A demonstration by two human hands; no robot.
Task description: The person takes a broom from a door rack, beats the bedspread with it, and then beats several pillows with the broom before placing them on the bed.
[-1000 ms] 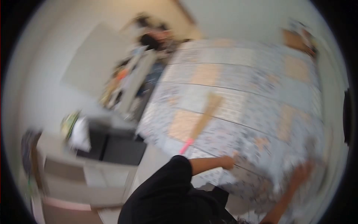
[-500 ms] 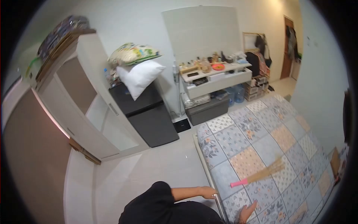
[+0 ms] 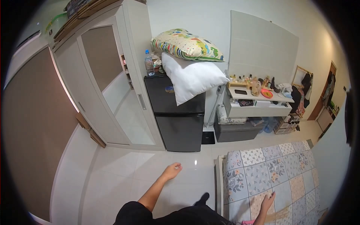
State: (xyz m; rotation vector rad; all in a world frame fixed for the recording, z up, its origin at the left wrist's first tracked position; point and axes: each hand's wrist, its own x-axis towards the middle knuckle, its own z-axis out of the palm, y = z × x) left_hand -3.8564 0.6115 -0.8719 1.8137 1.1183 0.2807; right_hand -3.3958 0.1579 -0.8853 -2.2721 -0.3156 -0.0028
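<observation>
My left hand point(image 3: 172, 171) hangs over the tiled floor with its fingers loosely curled, and I see nothing in it. Above the patchwork bed cover point(image 3: 258, 172), my right hand point(image 3: 267, 201) has its fingers apart and holds nothing. The straw broom point(image 3: 279, 215) lies on the bed close to my right wrist, its pink handle partly hidden by my forearm. A white pillow point(image 3: 195, 78) and a patterned pillow point(image 3: 187, 45) are stacked on top of the dark fridge point(image 3: 178, 131).
A mirrored wardrobe point(image 3: 123, 108) stands left of the fridge. A plastic bottle point(image 3: 149, 62) is on the fridge. Right of it are a dresser point(image 3: 258, 110) with bottles and a pink dish, a grey storage box point(image 3: 238, 131) and a black scale point(image 3: 208, 137) on the floor.
My view has turned and come nearer the fridge and wardrobe. My left hand has let go of the bed's edge and is over the floor. My right hand is still above the bed.
</observation>
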